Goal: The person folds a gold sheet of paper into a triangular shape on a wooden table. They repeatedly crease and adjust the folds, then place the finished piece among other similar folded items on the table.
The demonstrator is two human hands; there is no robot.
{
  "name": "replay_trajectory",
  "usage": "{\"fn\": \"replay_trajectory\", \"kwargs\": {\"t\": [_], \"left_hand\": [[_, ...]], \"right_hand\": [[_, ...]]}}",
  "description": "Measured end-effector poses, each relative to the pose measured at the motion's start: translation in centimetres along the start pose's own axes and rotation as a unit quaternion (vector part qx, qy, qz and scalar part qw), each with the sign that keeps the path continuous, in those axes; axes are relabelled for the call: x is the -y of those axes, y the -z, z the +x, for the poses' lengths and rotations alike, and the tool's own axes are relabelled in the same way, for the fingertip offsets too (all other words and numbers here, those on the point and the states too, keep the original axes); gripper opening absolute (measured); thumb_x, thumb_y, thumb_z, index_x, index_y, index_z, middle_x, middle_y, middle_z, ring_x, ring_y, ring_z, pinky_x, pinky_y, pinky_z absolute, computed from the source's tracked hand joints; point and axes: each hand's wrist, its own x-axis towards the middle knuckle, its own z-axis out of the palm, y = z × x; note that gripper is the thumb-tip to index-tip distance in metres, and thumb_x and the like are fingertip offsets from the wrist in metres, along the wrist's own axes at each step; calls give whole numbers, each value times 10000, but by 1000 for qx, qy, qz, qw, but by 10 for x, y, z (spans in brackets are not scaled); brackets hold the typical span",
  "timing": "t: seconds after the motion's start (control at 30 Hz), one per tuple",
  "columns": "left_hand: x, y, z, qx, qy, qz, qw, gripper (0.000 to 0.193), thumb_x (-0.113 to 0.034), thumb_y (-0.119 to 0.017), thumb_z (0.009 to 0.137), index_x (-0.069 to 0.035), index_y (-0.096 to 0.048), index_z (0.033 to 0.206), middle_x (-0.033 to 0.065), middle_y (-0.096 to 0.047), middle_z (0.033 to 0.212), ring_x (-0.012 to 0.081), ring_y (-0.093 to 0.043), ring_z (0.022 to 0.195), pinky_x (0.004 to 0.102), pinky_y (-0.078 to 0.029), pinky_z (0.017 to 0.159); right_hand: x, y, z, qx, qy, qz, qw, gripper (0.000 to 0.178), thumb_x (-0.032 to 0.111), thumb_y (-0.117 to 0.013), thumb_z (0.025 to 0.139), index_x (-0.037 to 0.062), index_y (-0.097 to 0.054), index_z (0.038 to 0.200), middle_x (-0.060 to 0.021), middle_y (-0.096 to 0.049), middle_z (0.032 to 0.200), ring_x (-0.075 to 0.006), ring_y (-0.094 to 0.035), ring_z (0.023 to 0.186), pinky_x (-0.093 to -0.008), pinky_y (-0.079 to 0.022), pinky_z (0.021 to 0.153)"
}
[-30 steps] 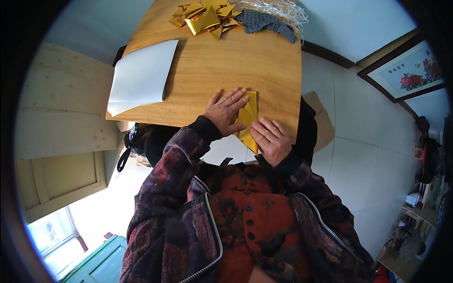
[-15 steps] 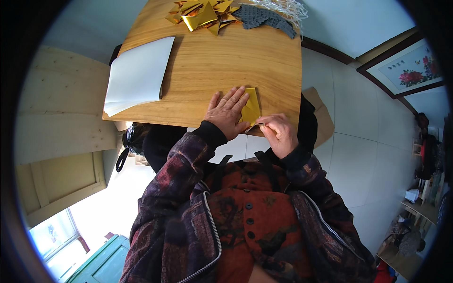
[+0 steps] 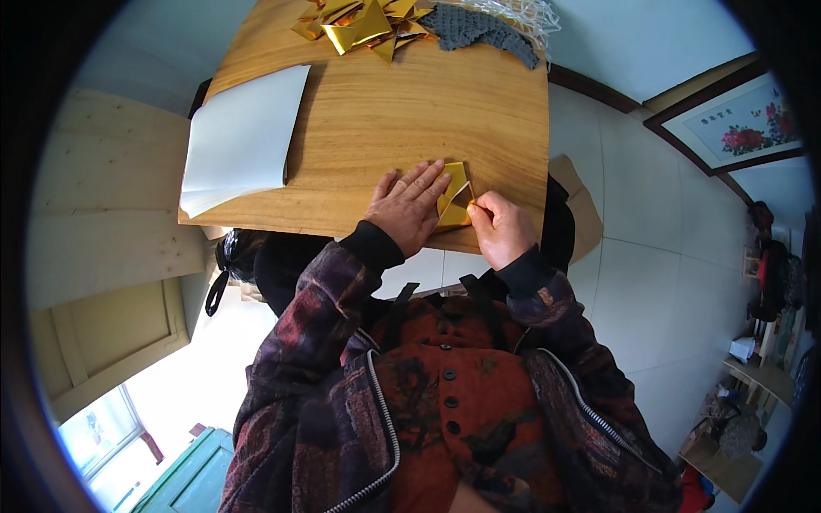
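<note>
A folded sheet of gold foil paper [image 3: 457,174] lies on the wooden table [image 3: 376,111] close to its near edge. My left hand [image 3: 404,207] rests flat across the left side of the sheet, fingers stretched out and covering part of it. On the right side, my right hand [image 3: 503,229] is closed, thumb and forefinger pinching a flap of the gold paper that stands up off the table with a pale edge showing. The exact fold under my left palm is hidden.
A stack of white paper [image 3: 248,137] lies at the table's left. Along the far side sit a heap of folded gold pieces [image 3: 363,27], a grey textured cloth [image 3: 479,34] and clear plastic strands [image 3: 526,15]. Below the left edge hangs a black plastic bag [image 3: 239,256].
My right hand has moved slightly up, raising the paper's flap from the near corner toward the middle. My left hand stays pressed on the sheet.
</note>
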Motion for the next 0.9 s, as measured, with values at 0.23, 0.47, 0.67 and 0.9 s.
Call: {"fn": "replay_trajectory", "kwargs": {"t": [0.23, 0.47, 0.67, 0.9], "left_hand": [[-1, -1, -1, -28, -8, 14, 999, 564, -234, -515, 924, -106, -365, 1453, 73, -304, 1556, 239, -323, 1414, 497, -220, 1125], [-2, 0, -1, -40, -17, 16, 999, 581, -200, -506, 921, -126, -346, 1474, 78, -307, 1553, 248, -331, 1406, 489, -232, 1114], [-2, -1, -2, -46, -23, 19, 999, 567, -200, -495, 929, -126, -351, 1472, 79, -309, 1552, 247, -335, 1403, 491, -232, 1113], [1, -3, -2, -33, -26, 25, 999, 549, -208, -491, 941, -129, -355, 1468, 83, -292, 1560, 248, -312, 1419, 492, -231, 1115]], "right_hand": [[3, -10, -1, -49, -22, -24, 998, 109, 150, -653, 853, 90, -563, 840, -135, -633, 728, -362, -628, 697, -456, -479, 603], [6, -13, -1, -72, 21, -57, 996, 130, 135, -645, 857, 83, -526, 856, -135, -622, 760, -368, -621, 703, -460, -480, 610], [5, -15, 3, -63, 19, -96, 993, 139, 128, -633, 858, 74, -506, 848, -144, -619, 803, -370, -620, 735, -461, -484, 626], [3, -17, 3, -62, 23, -130, 989, 129, 130, -624, 860, 83, -504, 853, -135, -618, 797, -369, -622, 730, -465, -485, 617]]}}
